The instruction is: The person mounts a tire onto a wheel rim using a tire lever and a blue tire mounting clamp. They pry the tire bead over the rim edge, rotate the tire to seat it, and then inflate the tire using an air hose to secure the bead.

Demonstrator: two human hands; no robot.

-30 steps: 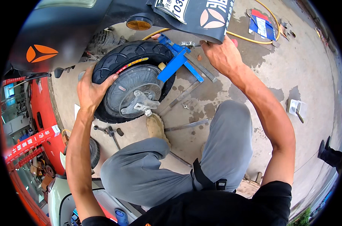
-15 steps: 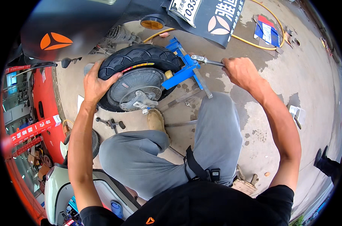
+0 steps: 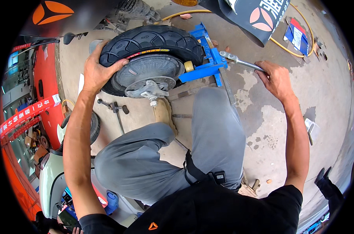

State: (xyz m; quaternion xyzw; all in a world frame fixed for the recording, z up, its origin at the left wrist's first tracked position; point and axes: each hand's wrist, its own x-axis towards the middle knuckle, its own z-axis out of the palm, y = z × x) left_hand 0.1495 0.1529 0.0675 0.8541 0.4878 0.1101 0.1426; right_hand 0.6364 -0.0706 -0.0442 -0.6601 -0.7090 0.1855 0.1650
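Note:
My left hand (image 3: 97, 72) grips the left side of a scooter wheel's black tyre (image 3: 145, 39), its thumb on the sidewall and its fingers over the tread. The grey hub (image 3: 153, 70) faces me, with an axle nut at its lower side. A blue metal frame tool (image 3: 202, 72) with a yellowish roller sits against the tyre's right side. My right hand (image 3: 276, 80) is closed round the handle end of a ratchet wrench (image 3: 243, 62). The wrench's head lies close to the blue frame's right side; I cannot tell whether it is seated on a bolt.
A T-shaped tool (image 3: 115, 111) lies on the floor left of my boot (image 3: 162, 115). Dark scooter bodywork (image 3: 71, 23) overhangs the far side. A yellow hose (image 3: 290, 56) curls at far right. A pale scooter (image 3: 52, 179) stands near left; another person's legs (image 3: 329, 187) show at right.
The view has shifted, so the wheel and blue frame appear higher and farther right. The wrench handle slopes more steeply, and more of it shows. Both hands keep their holds.

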